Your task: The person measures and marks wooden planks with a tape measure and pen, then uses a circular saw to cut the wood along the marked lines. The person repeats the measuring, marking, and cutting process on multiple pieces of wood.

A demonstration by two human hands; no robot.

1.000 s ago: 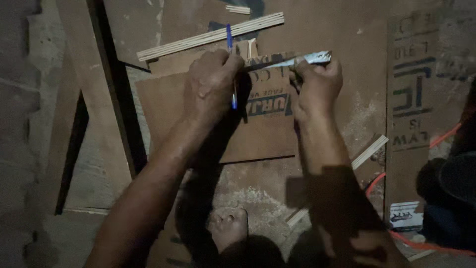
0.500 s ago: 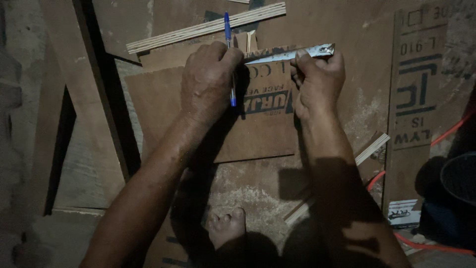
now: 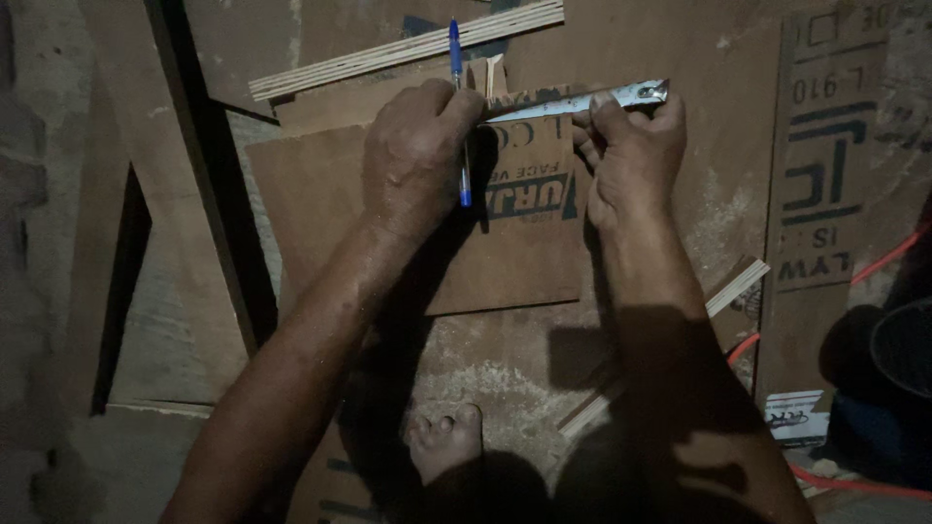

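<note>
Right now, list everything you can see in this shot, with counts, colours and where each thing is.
plywood panel: one, brown with dark print, centre, under both hands
metal ruler: one, silver, along the panel's top edge
ballpoint pen: one, blue, upright in the left hand
plywood strip: one, pale layered edge, top
plywood sheet: one, brown with stencilled print, right
cable: one, orange-red, right
bare foot: one, bottom centre
left hand: one, holds the pen
right hand: one, presses on the ruler
</note>
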